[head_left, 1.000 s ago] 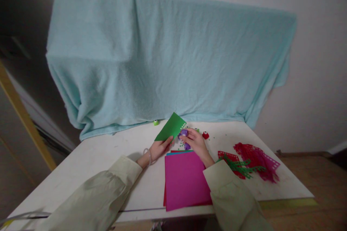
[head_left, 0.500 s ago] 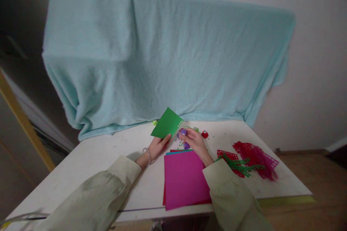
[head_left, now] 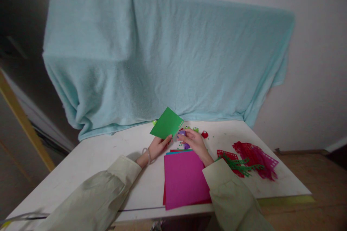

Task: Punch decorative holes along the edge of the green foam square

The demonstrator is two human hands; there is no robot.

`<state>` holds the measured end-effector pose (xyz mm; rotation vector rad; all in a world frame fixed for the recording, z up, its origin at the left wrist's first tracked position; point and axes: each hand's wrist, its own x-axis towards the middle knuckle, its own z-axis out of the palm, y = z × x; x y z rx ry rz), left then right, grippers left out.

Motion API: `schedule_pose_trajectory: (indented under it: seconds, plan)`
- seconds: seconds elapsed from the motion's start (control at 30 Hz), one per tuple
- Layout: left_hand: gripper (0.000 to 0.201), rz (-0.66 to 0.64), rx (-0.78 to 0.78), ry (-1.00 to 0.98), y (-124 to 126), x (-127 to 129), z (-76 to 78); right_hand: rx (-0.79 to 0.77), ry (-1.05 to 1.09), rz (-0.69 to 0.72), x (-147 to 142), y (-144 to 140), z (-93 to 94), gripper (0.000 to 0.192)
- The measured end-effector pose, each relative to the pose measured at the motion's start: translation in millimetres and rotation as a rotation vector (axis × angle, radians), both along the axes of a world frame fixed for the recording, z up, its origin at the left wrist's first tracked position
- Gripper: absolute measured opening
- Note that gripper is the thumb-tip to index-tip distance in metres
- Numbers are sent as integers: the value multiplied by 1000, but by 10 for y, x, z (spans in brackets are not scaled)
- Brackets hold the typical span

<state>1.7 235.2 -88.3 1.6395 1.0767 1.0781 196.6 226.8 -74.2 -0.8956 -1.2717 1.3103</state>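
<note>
My left hand (head_left: 161,145) pinches the lower corner of a green sheet of paper (head_left: 166,122), held tilted above the table. A row of small punched holes runs along the sheet's right edge. In my right hand (head_left: 195,142) is a small purple paper punch (head_left: 182,133), close to that holed edge; my fingers partly cover it. Another purple punch (head_left: 186,145) shows just below. Tiny green paper bits lie around there. A magenta sheet (head_left: 187,180) tops a stack of coloured paper in front of me, between my forearms.
Beyond my right hand stand a green punch (head_left: 195,129) and a red punch (head_left: 205,134), both with eyes. Punched red and magenta scraps (head_left: 255,158) and green strips (head_left: 244,168) pile up at right. A light blue cloth (head_left: 173,50) hangs behind the white table (head_left: 81,173).
The green sheet has tilted very slightly, its left corner a touch lower. Both hands keep nearly the same place and hold.
</note>
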Motion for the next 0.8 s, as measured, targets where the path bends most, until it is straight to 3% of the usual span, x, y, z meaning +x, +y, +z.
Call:
schedule_pose_trajectory:
  seconds: [0.4,0.8]
  plan:
    - [44,-113,-102,21,-18,11,-118,-9,-12,27,16,8,-14,36]
    - [47,-141,-56,79,1,6,-109,-1,-14,27,-16,22,-5,32]
